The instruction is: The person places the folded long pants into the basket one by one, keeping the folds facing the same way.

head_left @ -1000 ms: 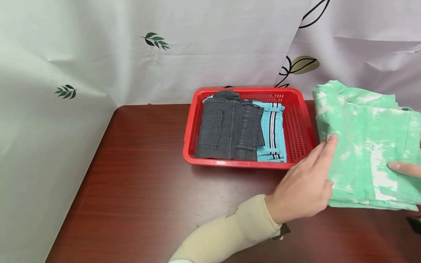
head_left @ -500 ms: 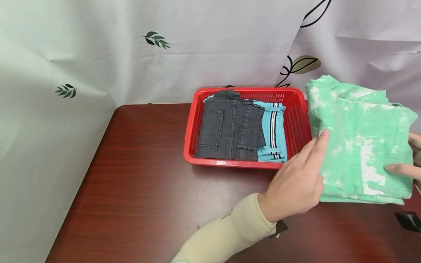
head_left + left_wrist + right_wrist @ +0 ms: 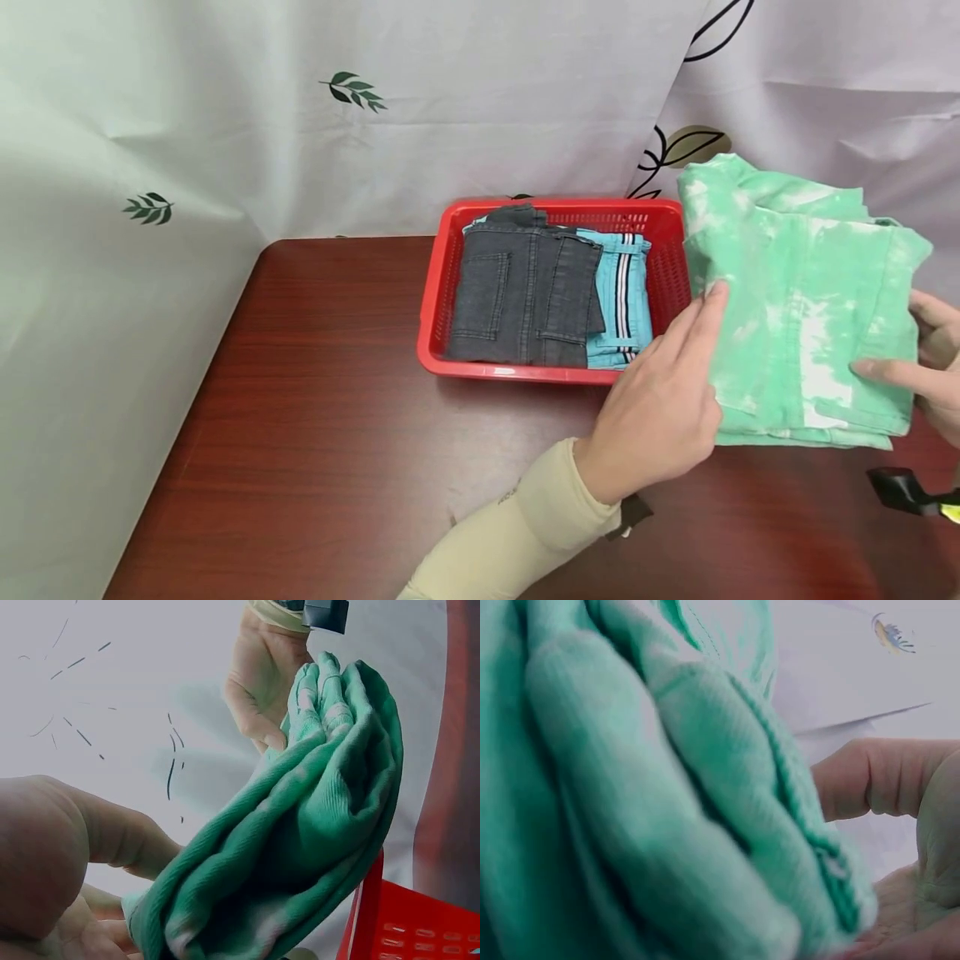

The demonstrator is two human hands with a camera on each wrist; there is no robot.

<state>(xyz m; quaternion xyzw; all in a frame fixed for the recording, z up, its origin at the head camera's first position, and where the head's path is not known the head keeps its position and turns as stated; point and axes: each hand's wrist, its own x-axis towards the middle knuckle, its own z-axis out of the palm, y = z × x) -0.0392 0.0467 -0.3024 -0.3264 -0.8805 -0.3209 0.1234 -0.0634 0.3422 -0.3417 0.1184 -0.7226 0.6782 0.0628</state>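
Note:
Folded green-and-white tie-dye jeans (image 3: pixel 802 325) are held up at the right of the head view, partly in front of the basket's right end. My left hand (image 3: pixel 660 400) grips their left edge, index finger lying along the fabric. At the right edge my right hand (image 3: pixel 933 367) pinches them, thumb on the near face and other fingers partly hidden behind. The left wrist view shows the thick folded layers (image 3: pixel 285 825) edge-on between both hands. A red basket (image 3: pixel 510 372) holds folded dark grey jeans (image 3: pixel 510 292) and light blue folded trousers with a striped band (image 3: pixel 633 292).
The basket stands on a dark red-brown table (image 3: pixel 337 433) against a pale curtain (image 3: pixel 450 108) with leaf prints. A small dark tag-like piece (image 3: pixel 633 515) shows beside the left sleeve (image 3: pixel 525 517). A black device (image 3: pixel 896 490) is near the right wrist.
Both hands have moved left and slightly up with the green jeans, which now cover more of the basket's right end. More of the right hand has come into view. The basket has stayed put.

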